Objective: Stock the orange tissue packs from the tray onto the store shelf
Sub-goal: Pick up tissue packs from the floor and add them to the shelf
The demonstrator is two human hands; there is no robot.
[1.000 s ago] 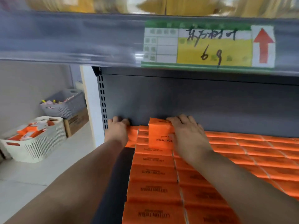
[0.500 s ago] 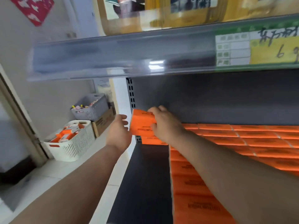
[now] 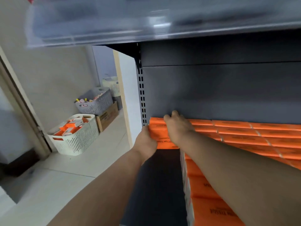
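right grip [image 3: 177,128] lies over the top of an orange plastic-wrapped tissue pack [image 3: 159,133], fingers curled over its far edge by the back panel. left grip [image 3: 145,141] cups the pack's left end. its fingers are hidden beyond the pack, so i cannot tell whether they curl round it or only press. holding from two sides like this looks meant to square the pack into the back left corner, tight beside the slotted upright and in line with its neighbours. whether one pack or two stacked sit under the grips i cannot tell.

largest in view is the dark grey metal store shelf [image 3: 156,185]. a bare strip of its deck runs down the left side toward the camera. i judge that strip to be the column now being filled, back to front.

right of the strip, rows of orange tissue packs [image 3: 244,136] cover the deck, lying flat and edge to edge, which explains why the held pack is laid flat too.

on the pale tiled floor [image 3: 48,185], well apart from the shelf, stands the white slotted plastic tray [image 3: 76,142] with more orange packs loose inside, so stock remains. behind it sit a grey slotted plastic basket [image 3: 97,106] and a brown cardboard box [image 3: 108,116].
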